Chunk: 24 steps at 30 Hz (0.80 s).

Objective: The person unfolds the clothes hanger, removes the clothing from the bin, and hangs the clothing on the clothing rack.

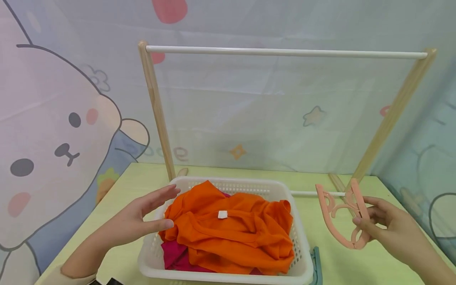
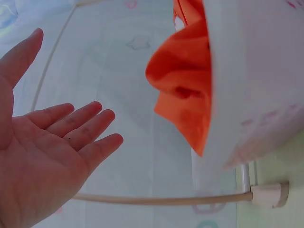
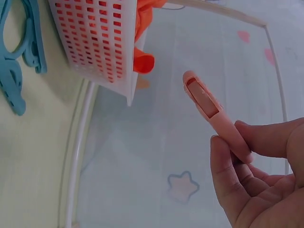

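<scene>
My right hand point(image 1: 390, 221) pinches a peach-pink folding hanger point(image 1: 327, 215) between thumb and fingers, above the table to the right of the basket. In the right wrist view the hanger point(image 3: 228, 130) appears edge-on, showing a slot near its end. My left hand point(image 1: 139, 217) is held with fingers extended and thumb apart at the left side of the white basket point(image 1: 304, 249). Nothing lies in its palm point(image 2: 42, 166) in the left wrist view. Inside the basket is a crumpled orange garment point(image 1: 221, 233) with a white label point(image 1: 222, 214), over a magenta cloth point(image 1: 174, 255).
A teal folding hanger point(image 3: 10, 78) lies on the pale green table point(image 1: 356, 265), right of the basket. Behind stands a rack with wooden legs point(image 1: 156, 107) and a white top rod point(image 1: 285, 52). A low white bar point(image 1: 303, 193) runs behind the basket. Printed curtains point(image 1: 228, 118) hang around.
</scene>
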{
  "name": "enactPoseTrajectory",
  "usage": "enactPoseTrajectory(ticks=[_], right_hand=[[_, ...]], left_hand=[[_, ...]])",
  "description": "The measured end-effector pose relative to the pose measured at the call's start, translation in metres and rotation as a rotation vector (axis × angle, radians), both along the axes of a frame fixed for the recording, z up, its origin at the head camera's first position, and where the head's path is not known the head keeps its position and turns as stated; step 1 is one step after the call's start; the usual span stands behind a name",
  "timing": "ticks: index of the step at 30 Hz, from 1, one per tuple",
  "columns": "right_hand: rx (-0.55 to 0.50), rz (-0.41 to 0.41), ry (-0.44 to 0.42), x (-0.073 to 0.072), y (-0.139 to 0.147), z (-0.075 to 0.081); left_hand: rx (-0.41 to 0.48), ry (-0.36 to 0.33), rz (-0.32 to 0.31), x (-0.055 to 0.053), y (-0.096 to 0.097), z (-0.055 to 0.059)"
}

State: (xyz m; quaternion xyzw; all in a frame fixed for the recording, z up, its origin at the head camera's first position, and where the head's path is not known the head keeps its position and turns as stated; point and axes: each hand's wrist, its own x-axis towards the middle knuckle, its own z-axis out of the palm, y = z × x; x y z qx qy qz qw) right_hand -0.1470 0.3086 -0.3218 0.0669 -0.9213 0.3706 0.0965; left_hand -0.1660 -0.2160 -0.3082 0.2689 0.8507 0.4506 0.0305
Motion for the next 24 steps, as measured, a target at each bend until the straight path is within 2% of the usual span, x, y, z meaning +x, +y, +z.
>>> enactPoseTrajectory(ticks=[5,9,13,17,24], right_hand=[[-0.043,0.039,0.019,0.001,-0.019,0.003],[-0.078,0.062,0.012,0.003,-0.032,0.004],[-0.132,0.12,0.041,0.003,-0.044,0.003],[-0.176,0.174,0.066,0.003,-0.056,0.004],[-0.208,0.233,0.056,0.006,-0.08,0.004]], left_hand=[[0.054,-0.042,-0.043,0.001,0.015,0.001],[0.132,-0.121,-0.071,0.003,0.027,-0.001],[0.203,-0.195,-0.104,0.005,0.038,-0.005],[0.231,-0.22,-0.119,0.003,0.049,-0.01],[0.277,-0.263,-0.121,0.005,0.071,-0.018]])
